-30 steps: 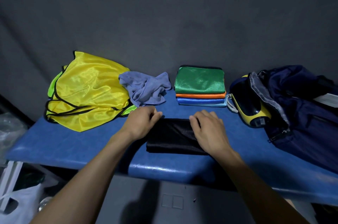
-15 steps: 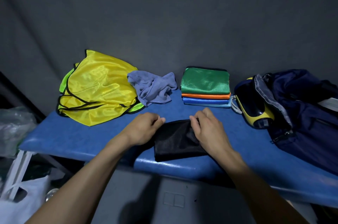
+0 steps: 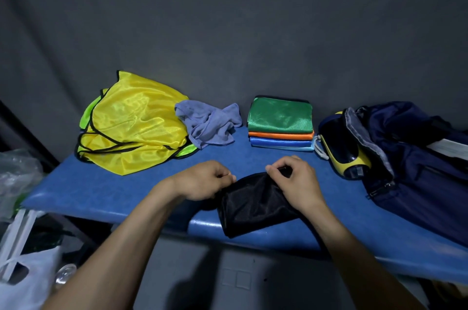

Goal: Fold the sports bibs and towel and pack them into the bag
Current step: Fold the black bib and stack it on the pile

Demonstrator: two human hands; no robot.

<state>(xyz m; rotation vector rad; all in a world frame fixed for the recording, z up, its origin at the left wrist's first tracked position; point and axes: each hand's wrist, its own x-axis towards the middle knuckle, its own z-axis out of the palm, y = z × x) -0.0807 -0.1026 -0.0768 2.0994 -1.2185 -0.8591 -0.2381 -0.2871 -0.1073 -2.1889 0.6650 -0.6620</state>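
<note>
Nearest you, at the front edge of the blue surface (image 3: 101, 190), lies the folded black bib (image 3: 255, 204), one corner hanging slightly over the edge. Your left hand (image 3: 202, 180) grips its left end, fingers curled round the cloth. Your right hand (image 3: 295, 180) pinches the far top edge, with thumb and fingers closed on the fabric.

Farther back on the left sits a loose heap of yellow bibs (image 3: 134, 122), unfolded, with a lime-green one showing underneath. Just beside it, touching its right side, the grey-blue towel (image 3: 210, 123) lies crumpled. Right of the towel stands a neat stack of folded bibs (image 3: 281, 123): green on top, orange beneath, blue at the bottom. At the far right the navy bag (image 3: 415, 158) rests open, with a yellow-trimmed pouch (image 3: 342, 147) against its mouth.
</note>
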